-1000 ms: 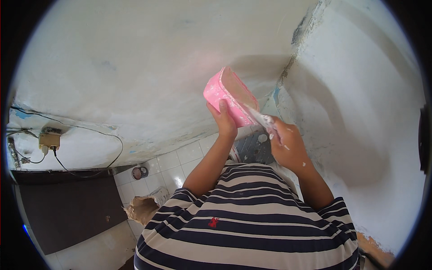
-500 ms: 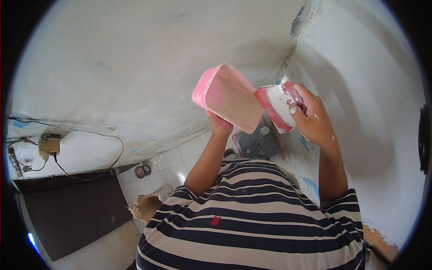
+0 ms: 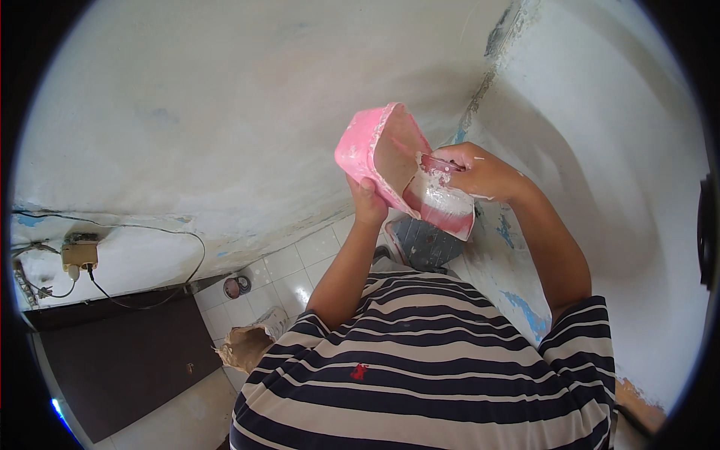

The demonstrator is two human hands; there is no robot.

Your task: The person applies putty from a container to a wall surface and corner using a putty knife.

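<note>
My left hand (image 3: pixel 367 201) grips a pink plastic tub (image 3: pixel 360 154) from below, its fingers partly hidden behind it. The tub is tilted with its mouth toward the right, and whitish paste coats its rim. In my right hand (image 3: pixel 484 172) is a red putty spreader (image 3: pixel 450 217) smeared with white paste. Its handle lies between my thumb and fingers. The spreader's blade is at the right side of the tub's mouth, overlapping the rim; whether it touches the rim I cannot tell.
Patchy walls meet in a rough corner (image 3: pixel 480 97) ahead. A socket box (image 3: pixel 80 253) with plugs and a loose cable (image 3: pixel 199 244) is on the left. Below are a dark panel (image 3: pixel 127 360), a torn paper bag (image 3: pixel 246 346), a grey stool-like object (image 3: pixel 424 244) and floor tiles (image 3: pixel 289 262).
My right hand has swung left with the spreader, turning its blade downward against the tub's mouth. The tub has shifted slightly right and turned, showing more of its pink outer side.
</note>
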